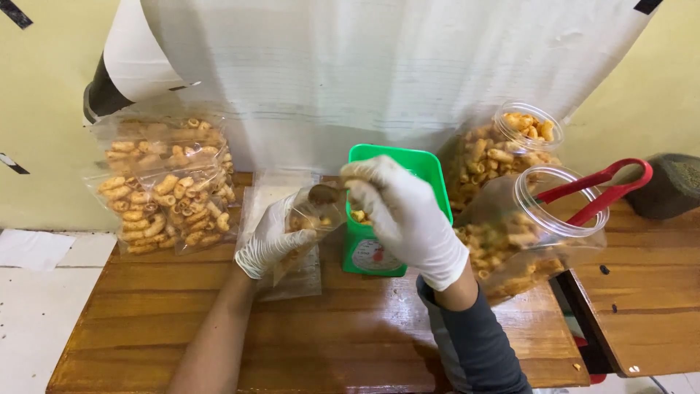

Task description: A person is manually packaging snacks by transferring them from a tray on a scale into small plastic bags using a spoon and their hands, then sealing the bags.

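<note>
Wooden worktop (343, 343): my view from head camera.

Two clear plastic jars (525, 226) of curly fried snacks at right edge; nearer one tipped, red tongs (598, 191) in its mouth, a lot left inside.

Stack of filled snack bags (164, 186) at far left corner; several done, I judge.

Green kitchen scale (390, 211) at centre back.

Left hand (273, 237), gloved, grips small clear bag (310, 222), barely filled.

Right hand (405, 211), gloved, closed on spoon (326, 194) at bag mouth.
</note>
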